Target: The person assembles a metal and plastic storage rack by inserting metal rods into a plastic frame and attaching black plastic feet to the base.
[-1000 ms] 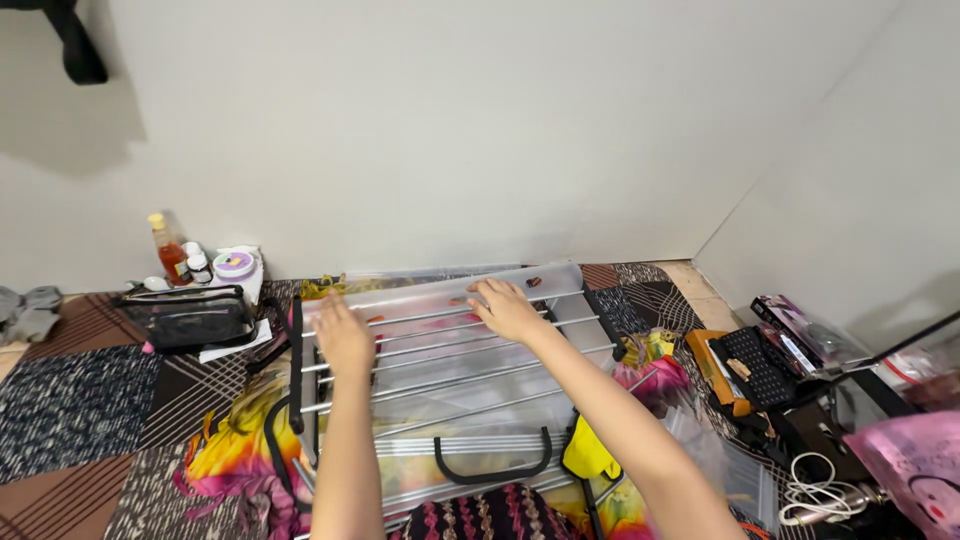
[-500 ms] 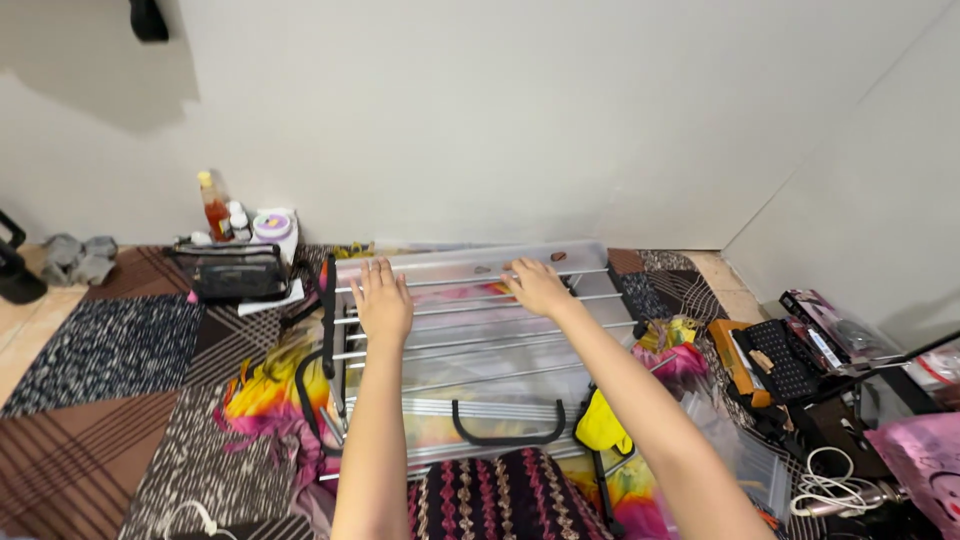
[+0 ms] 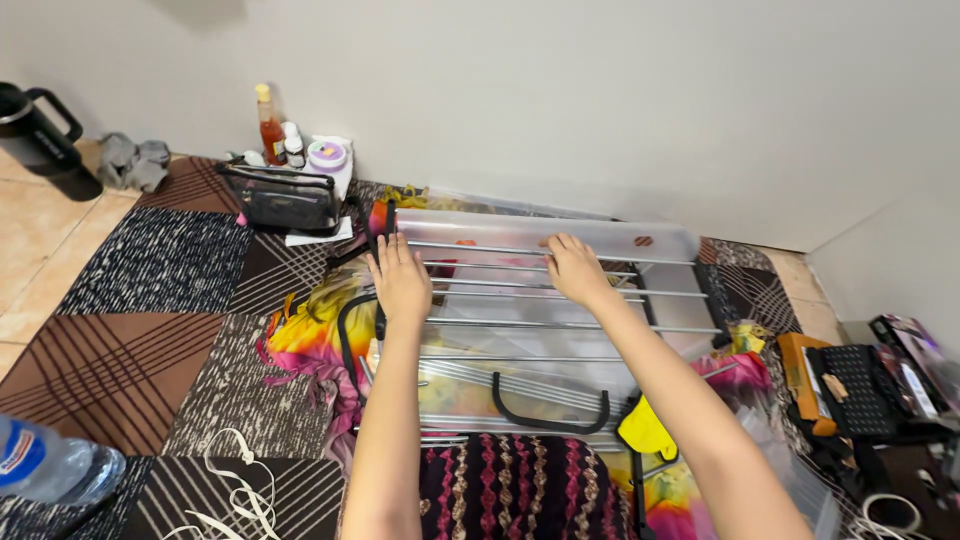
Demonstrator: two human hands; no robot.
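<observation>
A folded metal drying rack [image 3: 560,325] with silver rods lies flat on the floor in front of me. A clear plastic sheet [image 3: 520,232] is draped over its far end and under the rods. My left hand [image 3: 400,280] rests palm down on the rods near the rack's left side. Further right, my right hand [image 3: 575,268] presses flat on the rods and the plastic. Neither hand holds anything; the fingers lie close together on the rack. A black curved handle [image 3: 548,410] sits on the rack's near part.
A colourful cloth [image 3: 305,345] lies under the rack on a patchwork rug [image 3: 150,300]. By the wall are a clear pouch [image 3: 285,200], bottles [image 3: 272,125] and a black jug [image 3: 45,140]. A water bottle [image 3: 50,465] is at lower left, a black keyboard [image 3: 865,385] at right.
The view has shifted so that the rack sits more to the right and lower. Both hands stay flat on the rods, with the left hand slid slightly toward the rack's far left corner.
</observation>
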